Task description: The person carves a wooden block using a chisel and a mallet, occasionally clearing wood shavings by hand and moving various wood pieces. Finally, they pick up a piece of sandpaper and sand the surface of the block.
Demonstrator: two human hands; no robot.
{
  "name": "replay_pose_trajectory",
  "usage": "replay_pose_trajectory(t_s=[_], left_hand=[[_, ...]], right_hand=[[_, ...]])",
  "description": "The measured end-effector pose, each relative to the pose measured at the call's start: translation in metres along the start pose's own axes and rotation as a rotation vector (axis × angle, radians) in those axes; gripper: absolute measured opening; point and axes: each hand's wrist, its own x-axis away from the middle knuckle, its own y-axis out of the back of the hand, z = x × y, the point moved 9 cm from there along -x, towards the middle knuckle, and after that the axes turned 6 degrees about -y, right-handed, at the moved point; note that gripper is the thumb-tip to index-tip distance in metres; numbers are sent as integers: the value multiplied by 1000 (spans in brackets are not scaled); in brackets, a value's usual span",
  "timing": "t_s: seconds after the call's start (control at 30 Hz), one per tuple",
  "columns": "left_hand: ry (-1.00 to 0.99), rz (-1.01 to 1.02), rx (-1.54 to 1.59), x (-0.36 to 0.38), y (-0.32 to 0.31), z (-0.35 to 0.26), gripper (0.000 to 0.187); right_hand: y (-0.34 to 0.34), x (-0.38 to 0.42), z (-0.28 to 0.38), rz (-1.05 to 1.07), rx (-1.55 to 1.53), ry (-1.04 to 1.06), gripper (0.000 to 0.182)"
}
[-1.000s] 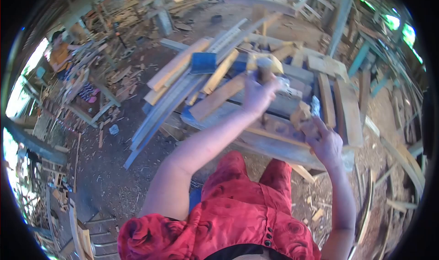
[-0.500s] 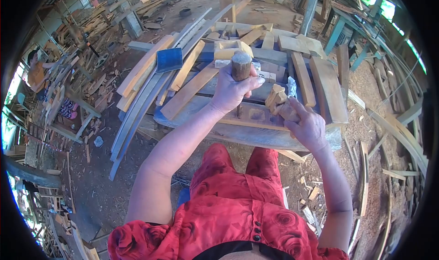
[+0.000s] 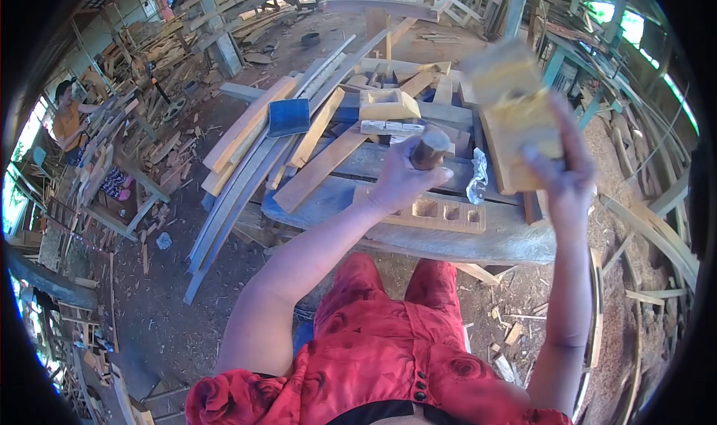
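Note:
My left hand [image 3: 403, 177] is wrapped round the thick wooden handle of a chisel [image 3: 431, 150], held upright over the bench; the blade is hidden below my fist. Under it lies a wooden bar [image 3: 457, 213] with several square holes cut in its top, along the bench's near edge. Raised at the right, my right hand [image 3: 565, 156] grips a wooden mallet [image 3: 508, 74], both smeared by motion. The mallet head is well apart from the chisel. A crumpled strip of clear plastic or foil [image 3: 477, 177] sits between the hands.
Several planks [image 3: 246, 130] and a blue panel [image 3: 289, 117] lie at the bench's left. A hollowed wooden block [image 3: 388, 104] stands behind the chisel. Timber [image 3: 657, 231] leans at the right. A person [image 3: 69, 130] sits among wood at the far left.
My right hand has swung the mallet up and to the right, away from the bar. The left hand with the chisel appears further right and lower, while the view has shifted slightly.

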Motion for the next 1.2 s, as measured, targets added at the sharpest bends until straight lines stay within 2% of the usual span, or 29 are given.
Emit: replay_pose_trajectory(t_s=[0.03, 0.1, 0.13, 0.17, 0.23, 0.3, 0.37, 0.43, 0.5, 0.53, 0.57, 0.6, 0.63, 0.67, 0.7, 0.77, 0.8, 0.83, 0.9, 0.93, 0.97, 1.03, 1.07, 1.1, 1.13, 1.2], left_hand=[[-20, 20, -23, -1, -3, -2, 28], [-25, 11, -102, 1, -4, -5, 32], [10, 40, -123, 2, -5, 4, 33], [45, 66, -144, 3, -7, 12, 34], [-17, 100, -112, 0, -11, 3, 27], [-177, 120, -189, 3, -19, -18, 28], [-114, 109, -130, 4, -18, -18, 31], [-60, 94, -76, 5, -18, -18, 34], [63, 85, 63, 7, -19, -10, 34], [62, 89, 61, 6, -19, -8, 34], [-28, 112, 6, 4, -22, -12, 35], [-115, 132, -49, 4, -24, -16, 35], [-109, 130, -48, 4, -23, -12, 35], [-100, 132, -20, 4, -23, -8, 36], [-98, 132, 7, 3, -23, -7, 38], [-65, 113, 49, 4, -22, -9, 37], [-27, 107, 93, 5, -23, -9, 36], [-26, 115, 91, 5, -25, -10, 36], [-30, 150, -62, 8, -27, -11, 35], [-27, 152, -59, 9, -25, -9, 35], [-58, 82, -27, 8, -14, -10, 28], [-97, 24, 9, 3, 6, -12, 21], [-50, -59, 74, 2, 26, -8, 20], [3, -146, 139, 2, 43, -2, 18], [-41, -287, 177, 3, 61, -2, 17], [-84, -518, 220, 11, 91, 1, 16]], right_hand=[[-3, -2, 13, 0, -2, 4, 61], [-11, -3, 43, 42, 34, 169, 62], [-23, 0, 37, 155, 186, 214, 65], [-22, -4, 44, 157, 187, 224, 65], [-44, -12, 36, 441, 457, 3, 66], [-40, -15, 50, 397, 462, 26, 64], [-17, -18, 70, 55, -32, 57, 61], [-14, -7, 53, 25, 59, 120, 61], [-46, 5, 28, 423, 524, 129, 64], [-37, 1, 28, 469, 630, 62, 66], [-38, 2, 35, 468, 628, 63, 66], [-27, -2, 47, 289, 352, 27, 66], [-14, -3, 51, 109, 77, -13, 66], [-9, -2, 55, 53, -71, 15, 66], [-7, 0, 49, 59, -71, 13, 66], [-40, 23, 35, 329, 864, 321, 67], [-34, 26, 22, 294, 607, 205, 68], [-32, 25, 22, 286, 607, 203, 68], [-15, 17, -8, 245, 15, -245, 69], [-11, 18, -17, 210, -23, -235, 71], [-7, 23, -36, 205, -21, -235, 71], [1, 36, -72, 205, 454, -127, 72], [2, 43, -79, 197, 456, -126, 72], [-7, 54, -89, 303, 707, -102, 70], [-16, 65, -102, 413, 956, -82, 69], [-19, 74, -120, 384, 951, -93, 67]])
